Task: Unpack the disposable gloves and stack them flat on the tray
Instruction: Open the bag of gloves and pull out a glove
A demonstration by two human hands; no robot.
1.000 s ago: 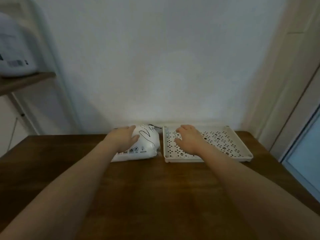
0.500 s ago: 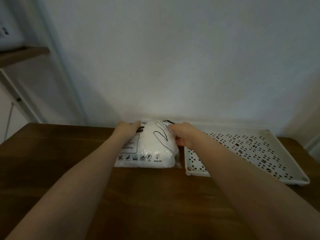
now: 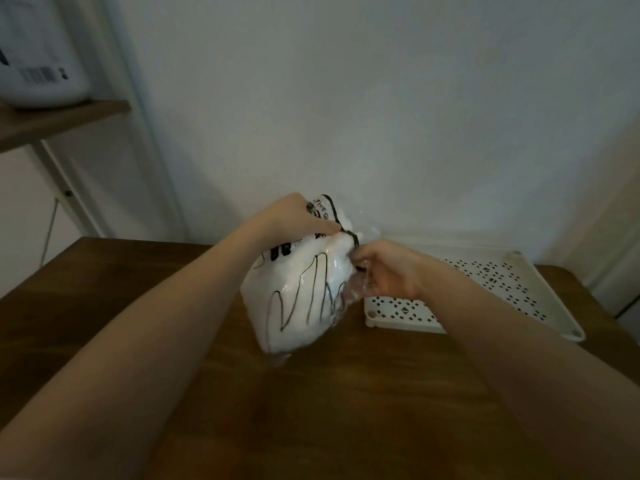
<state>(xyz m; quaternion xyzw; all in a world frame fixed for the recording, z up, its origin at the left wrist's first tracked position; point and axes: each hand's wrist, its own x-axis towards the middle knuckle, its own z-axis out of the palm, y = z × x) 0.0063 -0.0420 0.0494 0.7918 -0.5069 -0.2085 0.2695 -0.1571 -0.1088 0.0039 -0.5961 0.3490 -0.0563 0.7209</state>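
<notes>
A white plastic pack of disposable gloves (image 3: 301, 296), printed with a black hand outline, is lifted off the wooden table and tilted. My left hand (image 3: 294, 216) grips its upper end from the left. My right hand (image 3: 388, 271) pinches the clear plastic at its right edge, near the top opening. The white perforated tray (image 3: 485, 292) lies on the table to the right, partly behind my right forearm, with nothing visible in it.
The brown wooden table (image 3: 311, 393) runs up to a pale wall. A wooden shelf (image 3: 59, 119) at the upper left carries a white appliance (image 3: 38, 64). A door frame stands at the far right.
The pack lay flat on the table with both hands reaching onto it; now both hands have lifted and tilted it, and the right hand pinches its edge.
</notes>
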